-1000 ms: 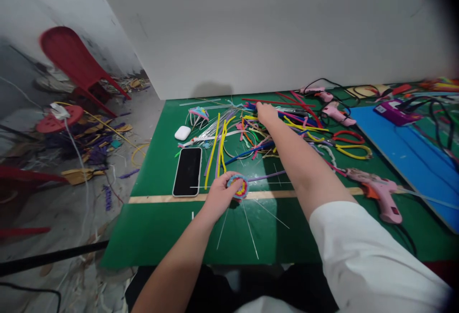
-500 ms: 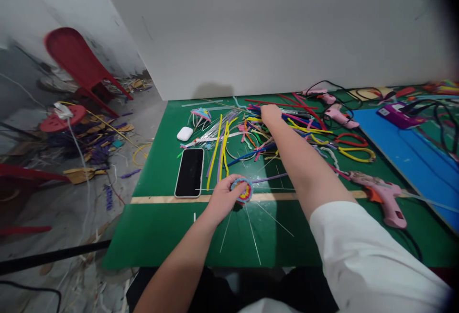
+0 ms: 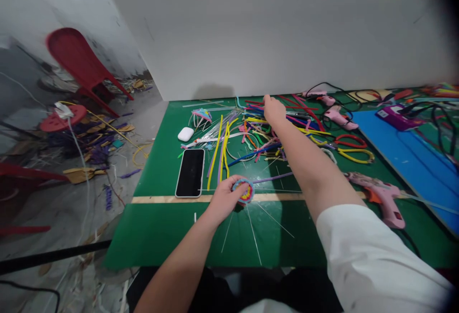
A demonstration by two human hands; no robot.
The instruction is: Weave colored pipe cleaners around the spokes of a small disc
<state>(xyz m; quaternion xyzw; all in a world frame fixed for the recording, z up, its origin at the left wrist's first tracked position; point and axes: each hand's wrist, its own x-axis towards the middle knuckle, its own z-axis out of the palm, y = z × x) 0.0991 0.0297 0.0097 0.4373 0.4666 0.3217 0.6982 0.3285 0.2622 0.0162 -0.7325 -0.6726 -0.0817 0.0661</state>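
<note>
My left hand (image 3: 224,198) pinches a small round woven disc (image 3: 244,191) of coloured pipe cleaners, with thin white wire spokes fanning out below it over the green table (image 3: 158,231). A purple pipe cleaner (image 3: 272,177) trails from the disc to the right. My right hand (image 3: 274,108) reaches far across into the pile of coloured pipe cleaners (image 3: 258,131) near the wall, its fingers curled down among the strands; what they grip is hidden.
A black phone (image 3: 190,172) and a white earbud case (image 3: 185,134) lie left of the pile. A pink glue gun (image 3: 380,195) lies at the right, two more (image 3: 337,114) with cables near the wall. A blue board (image 3: 409,155) lies at the right, a red chair (image 3: 77,64) on the littered floor at the left.
My right hand has moved slightly further toward the wall within the pipe-cleaner pile. My left hand keeps holding the disc in the same place.
</note>
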